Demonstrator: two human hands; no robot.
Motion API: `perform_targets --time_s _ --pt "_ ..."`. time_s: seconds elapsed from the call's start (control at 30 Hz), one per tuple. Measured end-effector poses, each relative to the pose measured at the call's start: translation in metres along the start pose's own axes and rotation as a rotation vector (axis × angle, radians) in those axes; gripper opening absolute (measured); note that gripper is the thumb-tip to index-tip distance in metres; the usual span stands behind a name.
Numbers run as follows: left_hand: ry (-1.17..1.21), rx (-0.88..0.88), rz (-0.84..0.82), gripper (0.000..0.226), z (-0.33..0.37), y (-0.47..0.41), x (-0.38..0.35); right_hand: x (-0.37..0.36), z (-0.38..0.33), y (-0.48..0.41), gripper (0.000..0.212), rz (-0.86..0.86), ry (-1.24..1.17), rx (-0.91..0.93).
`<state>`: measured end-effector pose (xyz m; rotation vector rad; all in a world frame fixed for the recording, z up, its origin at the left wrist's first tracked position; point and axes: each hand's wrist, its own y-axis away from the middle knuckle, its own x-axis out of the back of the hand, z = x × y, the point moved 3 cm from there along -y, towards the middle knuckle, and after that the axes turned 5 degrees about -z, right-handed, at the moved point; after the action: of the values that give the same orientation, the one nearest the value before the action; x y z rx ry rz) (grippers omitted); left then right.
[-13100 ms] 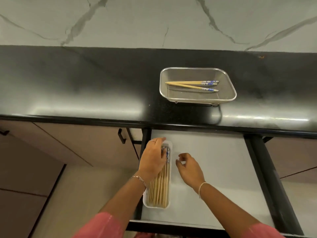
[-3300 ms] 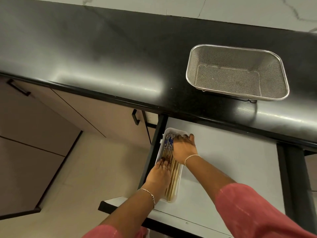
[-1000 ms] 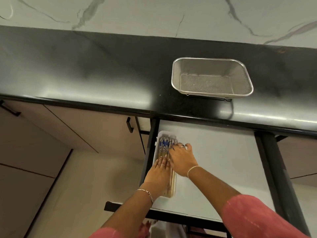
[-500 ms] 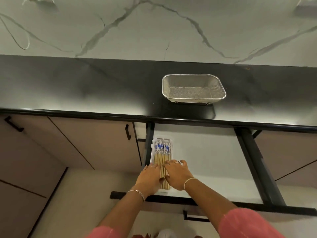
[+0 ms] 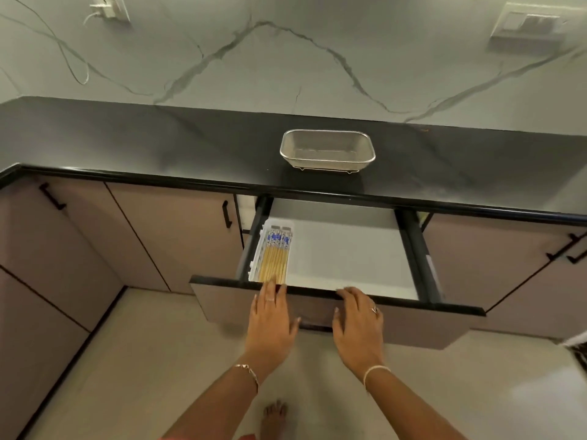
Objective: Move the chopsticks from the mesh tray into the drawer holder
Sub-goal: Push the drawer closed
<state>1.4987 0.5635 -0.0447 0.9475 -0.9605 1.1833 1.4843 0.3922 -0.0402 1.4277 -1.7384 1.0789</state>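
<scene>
The metal mesh tray (image 5: 327, 150) stands on the black counter with nothing inside it. Below it the drawer (image 5: 349, 249) is pulled out. At the drawer's left side lies the white holder (image 5: 258, 255), filled with several wooden chopsticks (image 5: 275, 258) whose blue patterned ends point to the back. My left hand (image 5: 270, 319) lies flat on the drawer front, fingertips at the top edge just in front of the holder. My right hand (image 5: 357, 319) rests flat on the drawer front to the right of it. Neither hand holds anything.
The black counter (image 5: 158, 147) runs below a marble wall with a socket and cable (image 5: 108, 9) at top left and a switch plate (image 5: 527, 25) at top right. Cabinet doors with black handles (image 5: 226, 214) flank the drawer. A bare foot (image 5: 274, 417) stands on the tiled floor.
Both hands have left the chopsticks in the holder and drawn back onto the drawer front. The view has pulled back and up, so more wall shows.
</scene>
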Motion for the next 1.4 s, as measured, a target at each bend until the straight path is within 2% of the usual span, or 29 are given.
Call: perform_targets --time_s 0.1,0.2,0.27,0.4,0.53,0.73,0.9,1.07,1.23,1.4 --pt "-0.073 -0.012 -0.210 0.088 0.004 0.024 -0.027 -0.001 0.035 0.035 0.043 -0.067 -0.008 -0.261" --pt "0.059 0.003 -0.420 0.095 0.007 0.026 -0.039 -0.004 0.066 0.044 0.069 -0.197 -0.297 -0.466" --pt "0.104 0.017 -0.456 0.099 0.009 0.018 -0.039 -0.005 0.074 0.039 0.081 -0.274 -0.480 -0.459" --pt "0.127 0.026 -0.502 0.103 0.015 0.001 -0.038 -0.011 0.076 0.028 0.086 -0.469 -0.522 -0.427" --pt "0.165 0.035 -0.474 0.102 0.020 -0.011 -0.042 -0.024 0.078 0.018 0.096 -0.563 -0.477 -0.417" --pt "0.170 0.008 -0.441 0.105 0.021 -0.056 -0.048 -0.042 0.081 -0.029 0.103 -0.520 -0.437 -0.426" --pt "0.203 0.010 -0.365 0.103 0.028 -0.115 -0.048 -0.050 0.090 -0.093 0.100 -0.473 -0.365 -0.405" --pt "0.081 -0.029 -0.366 0.103 0.032 -0.178 -0.036 -0.053 0.104 -0.156 0.097 -0.476 -0.304 -0.387" --pt "-0.116 -0.095 -0.357 0.100 0.024 -0.237 -0.029 -0.058 0.116 -0.218 0.099 -0.552 -0.302 -0.368" --pt "-0.197 -0.124 -0.407 0.096 0.017 -0.284 -0.034 -0.062 0.129 -0.264 0.107 -0.639 -0.135 -0.351"
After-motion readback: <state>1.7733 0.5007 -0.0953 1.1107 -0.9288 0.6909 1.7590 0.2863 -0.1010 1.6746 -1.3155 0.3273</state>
